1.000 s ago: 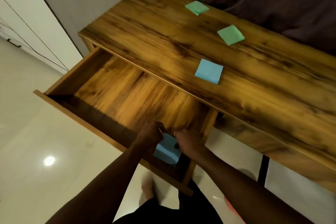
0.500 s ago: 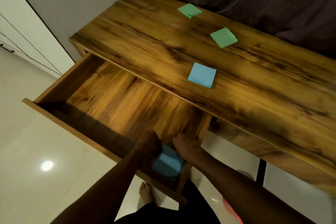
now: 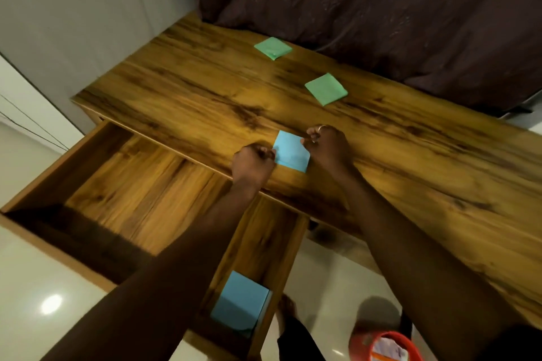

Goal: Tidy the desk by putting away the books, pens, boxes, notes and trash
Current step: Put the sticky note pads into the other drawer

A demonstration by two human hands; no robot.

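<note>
A blue pad of notes (image 3: 291, 150) lies near the front edge of the wooden desk (image 3: 181, 91). My left hand (image 3: 252, 162) pinches its left edge and my right hand (image 3: 327, 143) pinches its right edge. Another blue pad of notes (image 3: 240, 300) rests in the front right corner of the open drawer (image 3: 140, 184), under my left forearm. Two green pads lie farther back on the desk, one in the middle (image 3: 326, 88) and one near the curtain (image 3: 273, 48).
A dark curtain (image 3: 366, 9) hangs behind the desk. A red bin (image 3: 384, 346) with paper in it stands on the pale floor at the lower right. My bare foot (image 3: 286, 311) shows beside the drawer. A white wall (image 3: 73, 9) is to the left.
Both hands left the blue pad in the drawer's front corner and rose to the desk, where they now pinch the other blue pad. The view has shifted down and back.
</note>
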